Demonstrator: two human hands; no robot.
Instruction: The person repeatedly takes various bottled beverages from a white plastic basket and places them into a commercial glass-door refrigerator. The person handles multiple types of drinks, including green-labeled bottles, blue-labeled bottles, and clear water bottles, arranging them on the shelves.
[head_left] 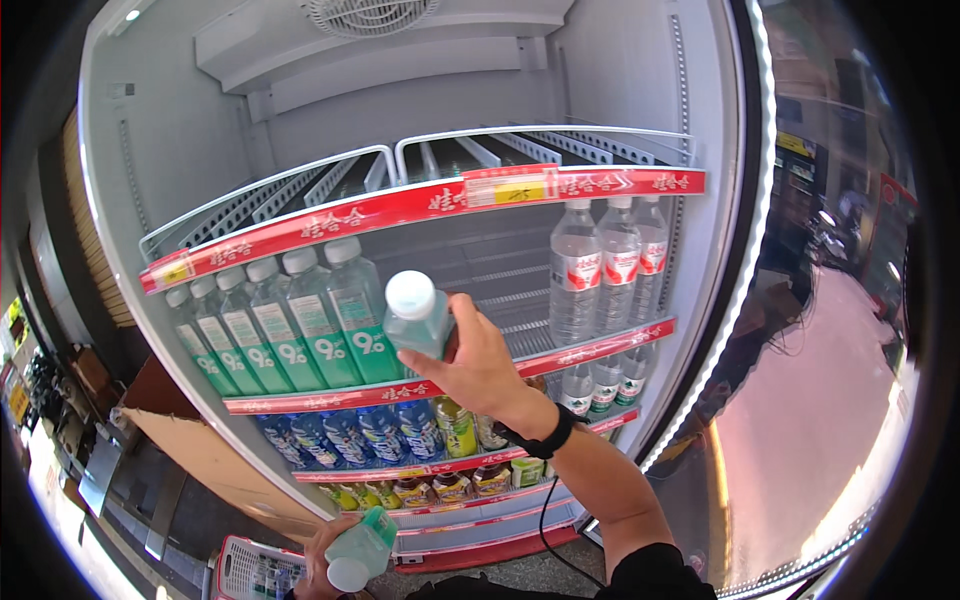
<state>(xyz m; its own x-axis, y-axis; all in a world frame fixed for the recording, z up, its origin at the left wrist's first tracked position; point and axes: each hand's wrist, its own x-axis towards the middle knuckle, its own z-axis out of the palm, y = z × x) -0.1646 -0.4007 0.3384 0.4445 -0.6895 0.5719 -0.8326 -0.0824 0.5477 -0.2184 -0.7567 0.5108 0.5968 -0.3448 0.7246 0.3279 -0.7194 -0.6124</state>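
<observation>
My right hand (470, 365) is closed around a clear bottle with a white cap and green label (410, 312), held at the shelf beside a row of matching bottles (290, 330). That bottle tilts with its cap toward me. Low in the view, my left hand (318, 555) grips a second white-capped, green-labelled bottle (362, 548), its cap pointing down. Part of the left hand is hidden behind this bottle. A dark band circles my right wrist.
An upright fridge has red-edged shelves (420, 205). Clear water bottles (600, 270) stand right; blue-labelled bottles (345, 435) sit below. A white-and-red basket (235, 570) of small bottles and a cardboard sheet (215, 465) are lower left. The glass door (800, 400) stands at right.
</observation>
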